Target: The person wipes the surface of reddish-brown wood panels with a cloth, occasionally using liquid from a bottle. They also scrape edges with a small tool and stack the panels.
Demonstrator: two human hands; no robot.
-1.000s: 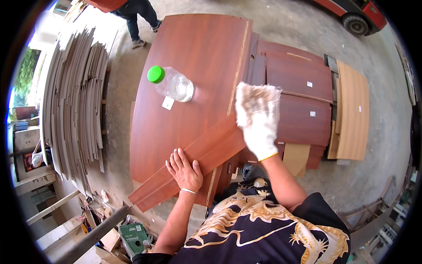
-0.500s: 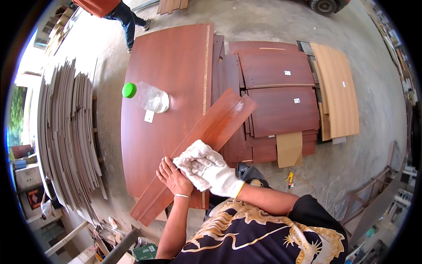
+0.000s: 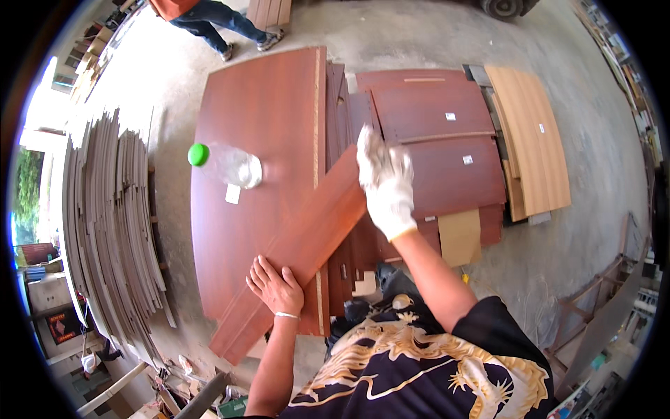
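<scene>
A narrow reddish-brown board point(image 3: 315, 222) with a groove along its length lies slantwise over a large reddish-brown panel point(image 3: 259, 94). My bare left hand point(image 3: 277, 288) rests flat on the board toward its near end, fingers spread. In a white knit glove, my right hand point(image 3: 392, 195) holds a crumpled white cloth point(image 3: 369, 142) against the board's far right end, which it partly hides. On the panel a clear plastic bottle point(image 3: 237, 166) with a green cap lies on its side, some clear liquid inside. Just below it is a small white label point(image 3: 232, 195).
Reddish-brown panels point(image 3: 447, 174) are stacked to the right, beside light wood panels point(image 3: 536, 140). A tall stack of thin strips point(image 3: 112, 223) stands left. A person point(image 3: 227, 22) in blue trousers is at the far side. A vehicle's wheel point(image 3: 502, 7) shows at the top.
My right hand has swept the cloth from beside my left hand up to the board's far end. My left hand stays on the board. The person at the far side has stepped right.
</scene>
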